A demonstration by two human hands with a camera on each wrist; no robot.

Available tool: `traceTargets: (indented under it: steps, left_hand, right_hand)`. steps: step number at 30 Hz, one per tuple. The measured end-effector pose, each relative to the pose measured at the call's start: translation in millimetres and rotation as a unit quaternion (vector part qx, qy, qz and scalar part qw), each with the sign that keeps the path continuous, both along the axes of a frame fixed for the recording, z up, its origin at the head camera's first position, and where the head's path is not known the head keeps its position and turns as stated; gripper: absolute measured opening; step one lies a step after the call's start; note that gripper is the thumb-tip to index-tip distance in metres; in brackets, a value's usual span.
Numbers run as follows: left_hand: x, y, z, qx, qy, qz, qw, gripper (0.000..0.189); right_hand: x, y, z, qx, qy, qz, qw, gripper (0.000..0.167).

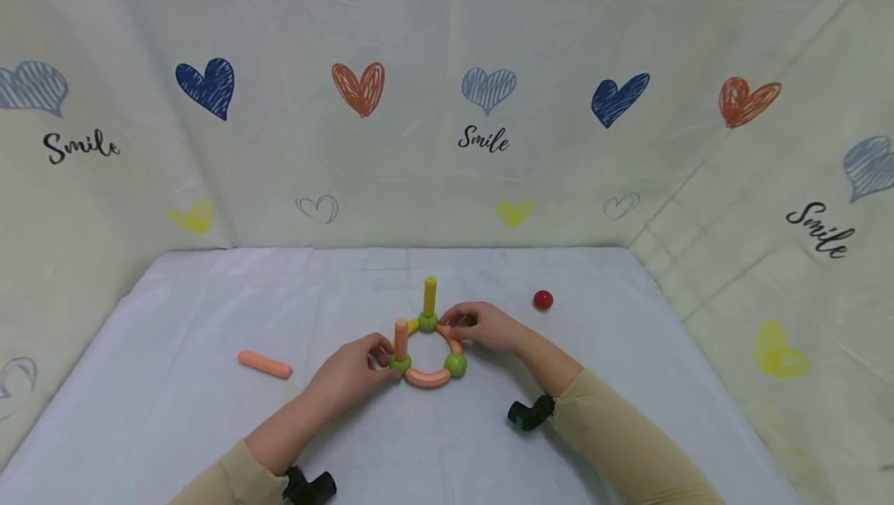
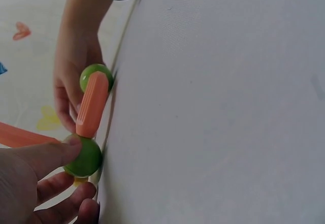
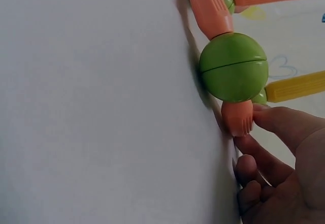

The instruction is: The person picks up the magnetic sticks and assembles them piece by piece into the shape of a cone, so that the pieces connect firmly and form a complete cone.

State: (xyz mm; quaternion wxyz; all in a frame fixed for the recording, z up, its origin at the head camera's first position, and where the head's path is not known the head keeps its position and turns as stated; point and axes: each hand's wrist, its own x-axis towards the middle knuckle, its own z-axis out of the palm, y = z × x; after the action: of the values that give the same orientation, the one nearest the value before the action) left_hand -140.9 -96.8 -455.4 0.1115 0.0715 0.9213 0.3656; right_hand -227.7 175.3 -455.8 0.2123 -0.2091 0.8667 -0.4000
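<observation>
A ring of curved rods and green balls lies on the table. My left hand (image 1: 352, 371) pinches the left green ball (image 2: 84, 158) between thumb and fingers. From that ball a straight orange rod (image 1: 401, 340) stands upright. On the ring's right side, my right hand (image 1: 489, 326) grips a curved orange rod (image 3: 237, 117) with its thumb and fingers. This rod runs between the back green ball (image 1: 428, 323) and the right green ball (image 1: 455, 365). An upright yellow rod (image 1: 430, 297) rises from the back ball. Another curved orange rod (image 1: 428, 378) closes the front; a yellow curved piece (image 1: 413, 326) shows at back left.
A loose straight orange rod (image 1: 265, 364) lies to the left of my left hand. Toward the back right sits a red ball (image 1: 543, 300). White cloth covers the table (image 1: 391, 458), and a curtain (image 1: 419, 179) printed with hearts hangs behind it.
</observation>
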Motion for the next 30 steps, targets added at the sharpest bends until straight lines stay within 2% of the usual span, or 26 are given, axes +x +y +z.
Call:
traceTargets:
  steps: [8,15,23,30]
  left_hand:
    - [-2.3,-1.5,2.2,-0.009,0.005,0.015,0.9998,0.028]
    - [-15.0,-9.8,0.3,-0.008,0.004,0.040,0.9992,0.034]
    - [-34.1,-11.4,0.2,0.023,-0.014,0.051,0.9984,0.037]
    - [-44.5,-9.7,0.1,0.031,-0.016,0.055,0.9979,0.033]
  right_hand:
    - [9.7,4.8,6.0,0.046,0.033,0.012,0.9983,0.024]
    - [23.9,6.3,6.5,0.048,0.059,0.030,0.9967,0.032]
    - [41.3,-5.5,3.3,0.076,0.084,-0.030,0.9931,0.034]
    - [60.6,-16.7,2.8,0.079,0.122,-0.057,0.9877,0.032]
